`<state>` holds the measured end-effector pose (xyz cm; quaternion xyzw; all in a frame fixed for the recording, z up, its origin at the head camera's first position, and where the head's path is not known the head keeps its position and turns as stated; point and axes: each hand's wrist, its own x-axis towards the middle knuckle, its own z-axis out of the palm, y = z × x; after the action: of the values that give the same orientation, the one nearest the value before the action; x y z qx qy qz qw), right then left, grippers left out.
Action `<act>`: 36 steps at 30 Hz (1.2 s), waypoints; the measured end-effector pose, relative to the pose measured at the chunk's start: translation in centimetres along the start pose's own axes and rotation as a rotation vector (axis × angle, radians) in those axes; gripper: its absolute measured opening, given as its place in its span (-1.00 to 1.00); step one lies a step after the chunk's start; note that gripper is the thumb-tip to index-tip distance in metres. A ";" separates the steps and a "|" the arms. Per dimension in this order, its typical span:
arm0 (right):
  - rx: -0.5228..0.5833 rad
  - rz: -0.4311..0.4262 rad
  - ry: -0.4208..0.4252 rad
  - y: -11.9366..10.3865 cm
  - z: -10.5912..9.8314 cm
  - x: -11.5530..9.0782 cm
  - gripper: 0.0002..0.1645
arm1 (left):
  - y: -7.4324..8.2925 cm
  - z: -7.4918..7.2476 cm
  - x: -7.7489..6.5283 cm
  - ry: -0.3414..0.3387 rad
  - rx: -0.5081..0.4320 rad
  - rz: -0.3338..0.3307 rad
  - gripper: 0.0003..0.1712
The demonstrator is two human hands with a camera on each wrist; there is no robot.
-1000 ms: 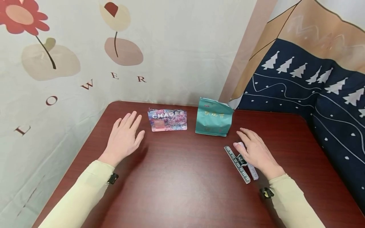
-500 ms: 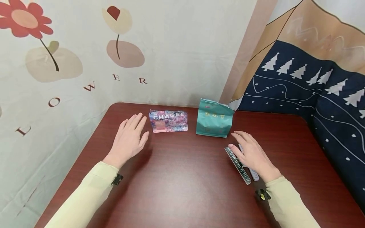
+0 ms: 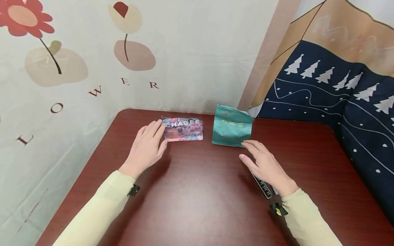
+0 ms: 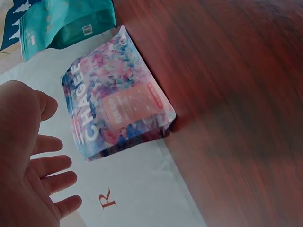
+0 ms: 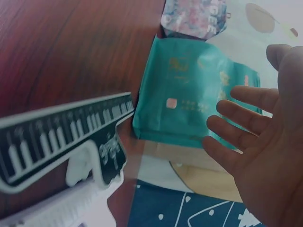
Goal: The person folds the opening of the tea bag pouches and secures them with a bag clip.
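Note:
A colourful printed pouch marked CHAGEE [image 3: 185, 130] stands at the back of the table. Beside its left end is my left hand [image 3: 142, 150], fingers extended and partly overlapping the pouch in the head view; a gap separates them in the left wrist view [image 4: 23, 156]. To the right stands a teal pouch [image 3: 231, 125] with gold lettering. My right hand [image 3: 267, 165] hovers at its lower right corner, holding nothing, fingers loosely spread. Beneath that hand lie a black clip with a piano-key pattern [image 5: 71, 135] and a pale lilac clip [image 5: 61, 208], both mostly hidden in the head view.
The dark red-brown wooden table [image 3: 191, 205] reaches back to a pale cloth [image 3: 197, 58] printed with flowers and letters. A navy cloth with white trees [image 3: 320, 92] hangs along the right side.
My left hand has moved right, up to the CHAGEE pouch. My right hand has shifted left toward the teal pouch, covering more of the clips. Both pouches stay in place.

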<state>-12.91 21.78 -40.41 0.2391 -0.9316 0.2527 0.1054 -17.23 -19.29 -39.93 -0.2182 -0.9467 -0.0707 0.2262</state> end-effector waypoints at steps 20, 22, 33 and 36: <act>0.069 -0.044 0.016 -1.7 1.4 1.3 -0.43 | 2.0 0.8 2.1 0.046 -0.044 0.065 -0.37; 0.073 -0.047 0.015 -1.9 1.6 1.6 -0.43 | 2.1 0.8 2.3 0.044 -0.044 0.069 -0.37; 0.137 -0.058 0.024 -2.9 3.0 3.1 -0.45 | 2.5 1.3 2.9 0.051 -0.041 0.087 -0.42; 0.151 -0.053 0.019 -3.3 3.3 3.7 -0.44 | 2.5 1.4 3.3 0.059 -0.044 0.096 -0.43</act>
<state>-14.67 16.08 -40.69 0.2686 -0.9021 0.3217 0.1026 -19.26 -15.46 -39.55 -0.2660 -0.9264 -0.0868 0.2521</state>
